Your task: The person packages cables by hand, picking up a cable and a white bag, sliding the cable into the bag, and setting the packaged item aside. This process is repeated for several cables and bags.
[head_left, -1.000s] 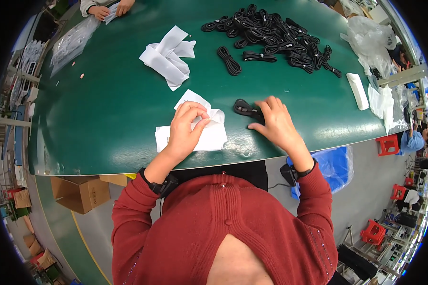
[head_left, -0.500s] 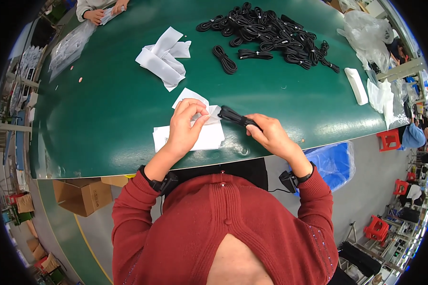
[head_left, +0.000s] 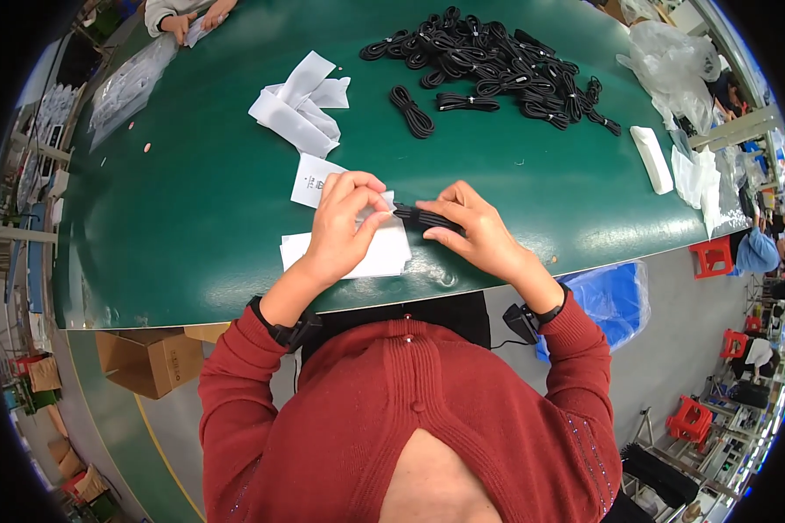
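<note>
At the far left edge of the green bench (head_left: 192, 218) lies a clear plastic bag (head_left: 126, 87), and beyond it, at the top corner, another person's hands (head_left: 192, 17) rest on the surface. A loose heap of white pouches (head_left: 301, 109) sits further in.

The person's left forearm, in a red sleeve with a dark wristband, rises from the lower edge and bends in toward the middle. The left hand (head_left: 344, 222) is curled, its fingertips pinching the mouth of a small clear bag (head_left: 394, 202) above a short stack of white pouches (head_left: 358, 253) lying on the bench near its front edge.

Just to the right, the right hand (head_left: 471, 231) comes in from the other side, wrist bent inward, fingers closed around a coiled black cable (head_left: 427, 216). The cable is held off the bench between the two hands, its left end at the bag's mouth; whether it is already inside cannot be told.

Further back and right lies a pile of black cable bundles (head_left: 497, 61), with one single bundle (head_left: 410, 109) lying apart from it. At the right end are crumpled clear plastic bags (head_left: 672, 52) and a white block (head_left: 652, 159).
</note>
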Motion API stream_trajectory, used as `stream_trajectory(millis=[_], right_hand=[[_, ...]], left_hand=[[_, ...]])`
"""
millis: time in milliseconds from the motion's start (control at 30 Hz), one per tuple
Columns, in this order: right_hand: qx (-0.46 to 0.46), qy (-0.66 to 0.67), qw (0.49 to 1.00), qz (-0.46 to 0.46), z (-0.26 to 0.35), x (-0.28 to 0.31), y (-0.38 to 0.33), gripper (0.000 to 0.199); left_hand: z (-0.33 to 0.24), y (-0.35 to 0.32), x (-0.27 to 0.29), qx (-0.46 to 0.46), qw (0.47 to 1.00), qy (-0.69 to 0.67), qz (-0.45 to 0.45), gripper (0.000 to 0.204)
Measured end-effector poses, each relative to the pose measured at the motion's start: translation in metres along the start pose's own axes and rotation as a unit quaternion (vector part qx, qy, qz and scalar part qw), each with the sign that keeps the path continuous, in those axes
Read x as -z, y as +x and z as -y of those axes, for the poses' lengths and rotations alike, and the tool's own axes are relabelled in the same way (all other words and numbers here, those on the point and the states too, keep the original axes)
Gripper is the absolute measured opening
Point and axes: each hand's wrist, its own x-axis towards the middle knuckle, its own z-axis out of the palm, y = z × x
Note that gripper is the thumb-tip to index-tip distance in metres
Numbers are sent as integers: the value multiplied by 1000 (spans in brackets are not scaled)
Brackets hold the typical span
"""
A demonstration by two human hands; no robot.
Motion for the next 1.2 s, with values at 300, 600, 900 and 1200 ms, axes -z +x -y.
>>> stream_trajectory(millis=[300,600,900,1200], right_hand=[[9,-62,998,-19,1,-2,15,36],[73,-52,992,-92,16,-16,33,31],[41,135,976,-163,24,-26,57,30],[-105,456,880,-75,9,-10,77,18]], left_hand=[[6,6,11,-11,999,15,-29,9],[10,14,16,-23,999,30,-29,12],[14,25,22,103,959,-266,-7,11],[51,68,62,267,817,-504,-82,28]])
